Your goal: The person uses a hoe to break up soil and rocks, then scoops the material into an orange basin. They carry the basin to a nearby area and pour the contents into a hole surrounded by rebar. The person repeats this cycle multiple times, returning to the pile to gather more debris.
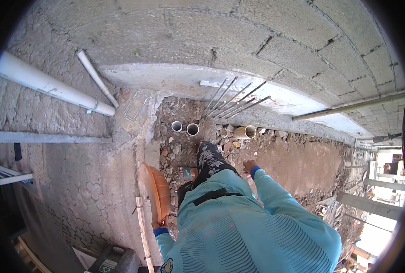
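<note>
Left hand (160, 223) pinching lower rim of orange basin (157, 193); basin tipped on edge at person's left, near bamboo pole (144, 232). Right hand (249, 166) hangs over dirt (293, 166), fingers too small to read, cannot tell if curled or spread. Ahead: two upright pipe ends (192, 129), third pipe (245, 132) leaning, steel bars (230, 96) slanting by block wall (284, 50)

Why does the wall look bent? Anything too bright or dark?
Head view: the fisheye lens bows the block wall and leaves a black rim; glare bleaches the far-right background; the lower left is dim; the right hand and orange basin look fairly clear.
</note>
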### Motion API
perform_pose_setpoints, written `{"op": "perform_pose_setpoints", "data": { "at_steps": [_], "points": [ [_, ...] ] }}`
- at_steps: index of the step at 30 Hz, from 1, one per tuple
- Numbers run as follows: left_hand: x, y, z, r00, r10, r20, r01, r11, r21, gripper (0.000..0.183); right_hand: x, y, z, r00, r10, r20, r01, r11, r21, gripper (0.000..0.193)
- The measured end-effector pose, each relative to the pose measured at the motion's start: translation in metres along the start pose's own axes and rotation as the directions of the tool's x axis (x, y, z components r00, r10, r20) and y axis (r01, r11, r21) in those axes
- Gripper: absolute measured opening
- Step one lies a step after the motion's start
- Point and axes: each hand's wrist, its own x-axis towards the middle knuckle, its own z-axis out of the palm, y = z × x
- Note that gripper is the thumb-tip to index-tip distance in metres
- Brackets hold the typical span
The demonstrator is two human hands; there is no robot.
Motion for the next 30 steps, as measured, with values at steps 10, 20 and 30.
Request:
{"op": "perform_pose_setpoints", "data": {
  "at_steps": [10,20,30],
  "points": [
    [0.001,0.019,0.1,0.978,-0.211,-0.009,0.202,0.922,0.33,0.047,-0.006,-0.02,-0.008,0.961,-0.014,-0.276,0.138,0.89,0.435,0.046],
    [0.023,0.056,0.198,0.959,-0.271,-0.088,0.258,0.695,0.671,0.05,-0.111,0.2,0.159,0.823,0.471,-0.318,-0.051,0.619,0.784,0.042],
    [0.009,-0.019,0.279,0.968,-0.222,-0.117,0.213,0.486,0.848,0.053,-0.207,0.248,0.314,0.958,0.23,-0.17,-0.236,0.971,-0.019,0.036]
  ]
}}
